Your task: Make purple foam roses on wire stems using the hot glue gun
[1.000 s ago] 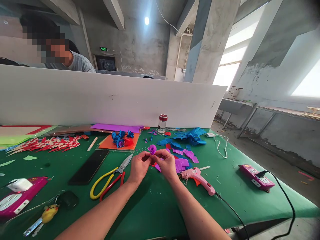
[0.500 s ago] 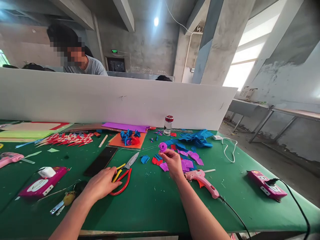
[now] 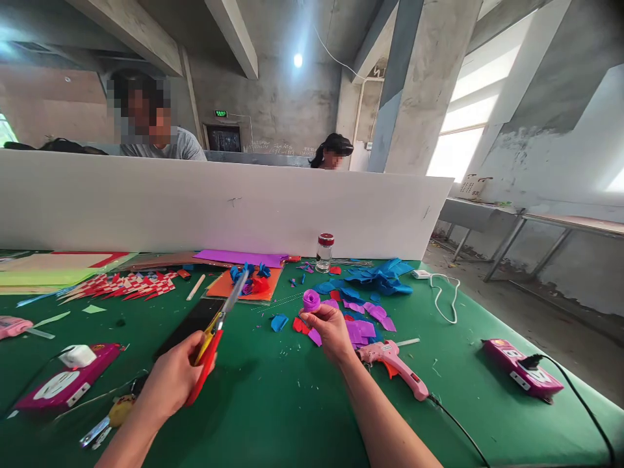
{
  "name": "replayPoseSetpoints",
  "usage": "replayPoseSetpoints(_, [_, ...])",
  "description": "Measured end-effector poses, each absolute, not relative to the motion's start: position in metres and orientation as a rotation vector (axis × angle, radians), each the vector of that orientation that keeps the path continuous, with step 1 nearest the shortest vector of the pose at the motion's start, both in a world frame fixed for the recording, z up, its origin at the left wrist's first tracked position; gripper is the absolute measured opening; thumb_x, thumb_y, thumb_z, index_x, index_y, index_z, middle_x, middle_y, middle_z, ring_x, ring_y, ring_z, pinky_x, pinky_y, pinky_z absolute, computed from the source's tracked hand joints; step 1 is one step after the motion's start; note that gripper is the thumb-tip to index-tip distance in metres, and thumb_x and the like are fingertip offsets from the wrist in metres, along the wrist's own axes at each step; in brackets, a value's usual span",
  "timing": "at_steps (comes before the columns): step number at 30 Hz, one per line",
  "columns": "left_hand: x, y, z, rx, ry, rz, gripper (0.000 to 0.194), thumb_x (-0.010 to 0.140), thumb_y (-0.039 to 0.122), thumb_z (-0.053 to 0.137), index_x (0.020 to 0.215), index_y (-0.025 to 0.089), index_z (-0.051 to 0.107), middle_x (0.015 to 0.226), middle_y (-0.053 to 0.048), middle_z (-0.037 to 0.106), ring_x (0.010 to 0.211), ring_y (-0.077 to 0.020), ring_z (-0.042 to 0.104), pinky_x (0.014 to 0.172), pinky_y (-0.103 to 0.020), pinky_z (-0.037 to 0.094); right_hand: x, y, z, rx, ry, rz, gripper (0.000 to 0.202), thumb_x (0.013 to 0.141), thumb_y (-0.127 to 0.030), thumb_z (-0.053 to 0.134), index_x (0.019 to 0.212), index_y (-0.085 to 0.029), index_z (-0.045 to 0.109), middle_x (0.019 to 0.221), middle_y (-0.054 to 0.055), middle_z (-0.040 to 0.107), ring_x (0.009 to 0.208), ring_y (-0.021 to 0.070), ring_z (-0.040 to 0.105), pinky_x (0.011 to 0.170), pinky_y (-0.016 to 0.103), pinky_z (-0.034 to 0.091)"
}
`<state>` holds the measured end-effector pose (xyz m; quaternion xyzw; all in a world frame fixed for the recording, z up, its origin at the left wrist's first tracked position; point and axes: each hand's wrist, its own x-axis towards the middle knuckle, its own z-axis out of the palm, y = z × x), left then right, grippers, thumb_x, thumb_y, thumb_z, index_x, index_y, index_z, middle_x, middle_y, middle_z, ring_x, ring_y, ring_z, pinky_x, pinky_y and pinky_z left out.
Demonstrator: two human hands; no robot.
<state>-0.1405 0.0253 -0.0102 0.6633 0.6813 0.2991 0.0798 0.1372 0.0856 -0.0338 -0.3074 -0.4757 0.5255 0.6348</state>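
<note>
My left hand (image 3: pixel 178 374) is closed on a pair of scissors (image 3: pixel 209 354) with red and yellow handles, raised off the table with the blades pointing away. In a pinch of its fingers, my right hand (image 3: pixel 329 331) holds a purple paper rose (image 3: pixel 311 300); a thin wire or thread seems to run left from it. Purple paper petals (image 3: pixel 361 330) and blue crepe pieces (image 3: pixel 383 279) lie just beyond that hand. Beside the right forearm rests a pink glue gun (image 3: pixel 397 369). A black phone (image 3: pixel 182 328) lies partly behind the scissors and left hand.
Finished blue and red paper flowers (image 3: pixel 258 284) sit on an orange sheet. A red-lidded jar (image 3: pixel 324 253) stands before the white partition (image 3: pixel 273 211). Purple power strips (image 3: pixel 521 369) lie on both sides, with cords. Keys (image 3: pixel 104 419) lie front left. Two people are beyond the partition.
My left hand has picked the scissors up off the table, and they now stand tilted upward. The right hand still holds the rose. Behind the partition, a second person's head has risen into view.
</note>
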Motion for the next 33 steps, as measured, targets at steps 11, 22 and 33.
replayPoseSetpoints(11, [-0.078,-0.011,-0.001,2.265,1.878,0.525,0.011,0.089,0.024,0.033,0.09,0.022,0.044,0.07,0.0,0.058,0.059,-0.0168,0.055,0.054,-0.027,0.032,0.132,0.081,-0.041,-0.647,-1.349,1.125,0.014,0.06,-0.032,0.082,0.067,-0.022,0.074,0.069,0.001,0.07,0.065,0.0164,0.061,0.063,0.027,0.047])
replayPoseSetpoints(22, [-0.071,-0.021,0.009,2.318,1.823,0.388,0.015,0.088,0.022,0.036,0.098,0.023,0.047,0.077,-0.003,0.061,0.072,-0.0192,0.06,0.059,-0.027,0.037,0.135,0.081,-0.041,-0.611,-1.456,1.016,0.017,0.065,-0.038,0.081,0.07,-0.023,0.075,0.07,0.003,0.07,0.068,0.0177,0.062,0.064,0.028,0.048])
replayPoseSetpoints(33, [-0.064,-0.022,0.009,2.376,1.818,0.3,0.018,0.088,0.018,0.035,0.1,0.022,0.048,0.081,-0.004,0.062,0.072,-0.0203,0.061,0.054,-0.027,0.033,0.134,0.08,-0.042,-0.601,-1.463,1.002,0.013,0.067,-0.036,0.08,0.067,-0.024,0.075,0.068,0.002,0.07,0.066,0.0167,0.061,0.063,0.027,0.047])
